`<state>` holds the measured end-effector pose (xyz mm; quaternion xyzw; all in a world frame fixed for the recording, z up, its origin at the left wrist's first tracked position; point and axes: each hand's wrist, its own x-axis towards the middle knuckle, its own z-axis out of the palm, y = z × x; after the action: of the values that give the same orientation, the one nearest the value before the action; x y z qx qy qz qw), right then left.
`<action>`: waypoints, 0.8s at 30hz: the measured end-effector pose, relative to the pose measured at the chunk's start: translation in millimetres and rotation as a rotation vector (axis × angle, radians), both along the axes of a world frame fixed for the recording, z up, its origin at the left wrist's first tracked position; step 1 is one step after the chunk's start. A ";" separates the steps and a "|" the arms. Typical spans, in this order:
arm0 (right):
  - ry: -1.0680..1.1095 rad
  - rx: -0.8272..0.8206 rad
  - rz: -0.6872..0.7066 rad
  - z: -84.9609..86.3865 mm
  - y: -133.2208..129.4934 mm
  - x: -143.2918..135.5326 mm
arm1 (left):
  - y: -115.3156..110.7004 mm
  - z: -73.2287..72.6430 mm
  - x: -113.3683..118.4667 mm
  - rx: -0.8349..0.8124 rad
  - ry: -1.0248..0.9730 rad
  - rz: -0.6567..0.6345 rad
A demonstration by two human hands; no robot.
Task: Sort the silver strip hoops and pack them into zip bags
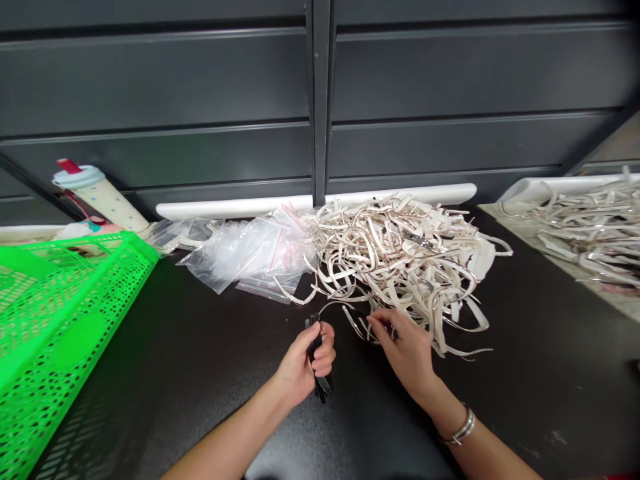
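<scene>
At the lower centre of the frame, my left hand [306, 367] is clamped around a bundle of black strips [323, 387], thumb laid along the top and fingers wrapped beneath, a grip that presumably keeps the loose lengths together. My hands are apart: to the right of centre, my right hand [407, 353] reaches palm-down to the near edge of a heap of pale strips [395, 247], its thumb and forefinger drawn close; whether a strip is caught between them I cannot tell. The heap, tangled and glossy-edged, fills the middle right, probably set there so that my fingers meet it without stretching. Clear plastic bags [255, 250] lie against its left side, likely for equally short reach. At the left edge, a green basket [80, 340] stands on the black tabletop [200, 373], off to one side, which seems to leave my forearms room. Behind it, at upper left, leans a capped tumbler [110, 197]; at the far right, a second pile of strips [595, 227] lies well apart from the first.
</scene>
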<state>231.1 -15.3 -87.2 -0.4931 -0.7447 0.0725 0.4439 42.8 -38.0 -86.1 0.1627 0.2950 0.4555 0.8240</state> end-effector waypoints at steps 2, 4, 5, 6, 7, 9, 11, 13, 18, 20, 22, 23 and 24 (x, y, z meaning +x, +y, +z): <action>0.092 0.075 -0.068 2.7 -1.1 2.0 | 0.8 0.8 -1.8 -0.004 -0.067 -0.025; 0.169 0.165 -0.124 4.2 -0.8 4.0 | 1.9 1.7 -3.0 -0.016 -0.109 -0.027; 0.193 0.213 -0.130 4.6 -0.4 4.8 | 2.5 2.2 -3.4 -0.023 -0.122 -0.024; 0.199 0.255 -0.116 4.7 0.1 5.4 | 2.9 2.5 -3.6 -0.031 -0.129 -0.020; 0.189 0.288 -0.084 4.5 0.5 5.8 | 3.4 2.7 -3.7 -0.037 -0.132 -0.015; 0.149 0.326 -0.006 3.3 0.6 5.9 | 3.9 2.5 -3.4 -0.044 -0.132 -0.007; 0.186 0.332 0.005 0.6 -0.5 5.0 | 4.3 1.1 -2.5 -0.053 -0.121 -0.001; 0.368 0.295 -0.052 -2.5 -2.4 2.9 | 4.6 -1.1 -1.4 -0.077 -0.097 0.011; 0.715 -0.179 0.084 -4.8 -8.1 -7.4 | 4.4 -5.0 1.7 -0.139 -0.043 0.024; 0.620 -0.323 0.218 -4.8 -10.8 -12.5 | 2.7 -5.3 3.6 -0.140 -0.007 -0.024; 0.484 -0.362 0.279 -5.4 -13.8 -16.8 | -0.4 -5.9 6.2 -0.142 0.049 -0.100; 0.422 -0.361 0.289 -5.9 -15.4 -18.6 | -2.4 -6.4 7.7 -0.133 0.081 -0.137; 0.371 -0.360 0.296 -6.4 -16.8 -20.0 | -4.6 -7.0 9.2 -0.109 0.114 -0.170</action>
<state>211.1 -32.1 -93.5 -0.4283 -0.6898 0.3562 0.4624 52.0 -42.7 -93.1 0.1676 0.3510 0.3575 0.8491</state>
